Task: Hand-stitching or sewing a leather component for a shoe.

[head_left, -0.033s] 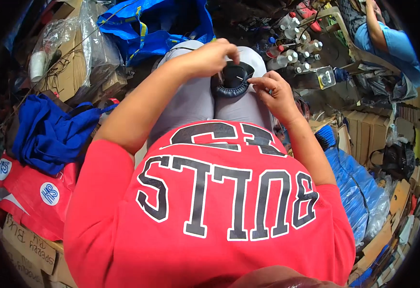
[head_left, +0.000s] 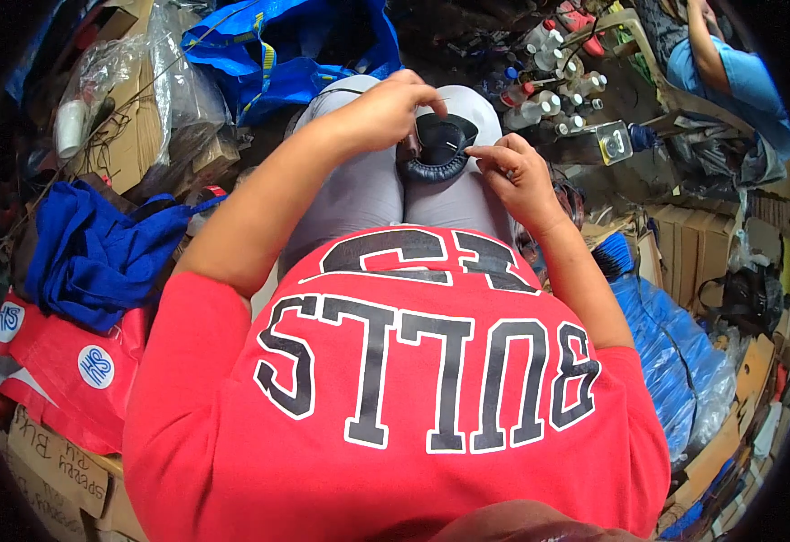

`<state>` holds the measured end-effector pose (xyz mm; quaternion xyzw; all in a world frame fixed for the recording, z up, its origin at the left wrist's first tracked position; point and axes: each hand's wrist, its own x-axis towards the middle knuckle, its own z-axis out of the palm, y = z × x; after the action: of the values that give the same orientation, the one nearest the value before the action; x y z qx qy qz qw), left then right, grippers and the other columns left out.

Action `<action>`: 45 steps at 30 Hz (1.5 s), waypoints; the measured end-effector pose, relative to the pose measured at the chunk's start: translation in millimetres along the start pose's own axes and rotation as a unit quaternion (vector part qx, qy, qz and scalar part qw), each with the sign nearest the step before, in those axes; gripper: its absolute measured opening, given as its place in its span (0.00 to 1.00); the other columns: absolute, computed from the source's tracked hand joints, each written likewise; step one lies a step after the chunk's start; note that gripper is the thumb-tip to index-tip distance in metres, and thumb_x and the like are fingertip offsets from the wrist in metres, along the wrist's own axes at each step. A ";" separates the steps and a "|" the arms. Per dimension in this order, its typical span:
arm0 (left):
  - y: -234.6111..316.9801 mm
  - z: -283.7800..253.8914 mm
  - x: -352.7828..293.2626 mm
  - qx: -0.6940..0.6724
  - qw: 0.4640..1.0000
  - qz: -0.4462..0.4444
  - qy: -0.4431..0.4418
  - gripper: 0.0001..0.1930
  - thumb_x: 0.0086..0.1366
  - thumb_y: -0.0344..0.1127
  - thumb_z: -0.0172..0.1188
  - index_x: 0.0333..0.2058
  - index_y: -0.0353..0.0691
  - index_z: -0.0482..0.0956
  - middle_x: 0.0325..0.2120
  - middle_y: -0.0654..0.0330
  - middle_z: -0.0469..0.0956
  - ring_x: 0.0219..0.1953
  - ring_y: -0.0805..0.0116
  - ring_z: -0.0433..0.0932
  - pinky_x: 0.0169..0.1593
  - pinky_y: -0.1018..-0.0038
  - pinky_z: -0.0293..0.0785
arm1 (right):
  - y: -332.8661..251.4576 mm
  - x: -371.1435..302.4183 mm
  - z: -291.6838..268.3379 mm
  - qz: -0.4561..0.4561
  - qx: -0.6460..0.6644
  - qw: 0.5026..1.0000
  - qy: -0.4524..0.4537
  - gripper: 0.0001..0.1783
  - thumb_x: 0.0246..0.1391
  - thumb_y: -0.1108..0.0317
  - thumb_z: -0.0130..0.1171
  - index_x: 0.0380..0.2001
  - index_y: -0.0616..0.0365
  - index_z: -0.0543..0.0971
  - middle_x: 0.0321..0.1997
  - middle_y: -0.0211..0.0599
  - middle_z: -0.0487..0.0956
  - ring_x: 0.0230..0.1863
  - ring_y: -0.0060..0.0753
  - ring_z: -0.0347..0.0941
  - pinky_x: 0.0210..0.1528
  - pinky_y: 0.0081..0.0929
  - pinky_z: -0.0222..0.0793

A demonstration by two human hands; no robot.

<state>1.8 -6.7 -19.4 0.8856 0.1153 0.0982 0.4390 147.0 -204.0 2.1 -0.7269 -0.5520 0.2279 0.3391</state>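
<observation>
On my lap rests a black piece that looks like a shoe upper (head_left: 437, 170), its near rim puckered into pleats. A short thin white thing, possibly thread or a needle, shows on its dark middle. My right hand (head_left: 514, 173) pinches the piece's right edge between thumb and forefinger. Above its far left side, my left hand (head_left: 402, 107) is closed, with the forefinger bent down toward the piece. What the left fingers hold is too small or hidden to make out.
Ahead lies a large blue bag (head_left: 300, 54), with several bottles (head_left: 549, 104) to its right. Blue cloth (head_left: 97, 248) lies over a red bag (head_left: 79, 361) at my left. Blue plastic wrapping (head_left: 662, 348) and cardboard (head_left: 698, 253) are at my right. Another person's arm (head_left: 707, 54) shows far right.
My left hand has shifted very slightly to the left. The right hand and the black piece look the same.
</observation>
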 end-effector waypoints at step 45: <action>0.3 25.7 -18.8 0.072 0.992 0.047 0.096 0.12 0.45 0.27 0.66 0.29 0.54 0.86 0.21 0.65 0.68 0.31 0.66 0.66 0.37 0.71 0.65 | 31.9 10.5 -7.3 0.090 0.120 0.983 -0.108 0.21 0.46 0.85 0.49 0.39 0.53 0.82 0.33 0.28 0.68 0.37 0.21 0.65 0.43 0.16 0.63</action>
<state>-9.0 -31.7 -35.8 0.9059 0.1219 0.1947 0.3559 175.9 -200.9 -16.4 -0.6986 -0.4862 0.3997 0.3404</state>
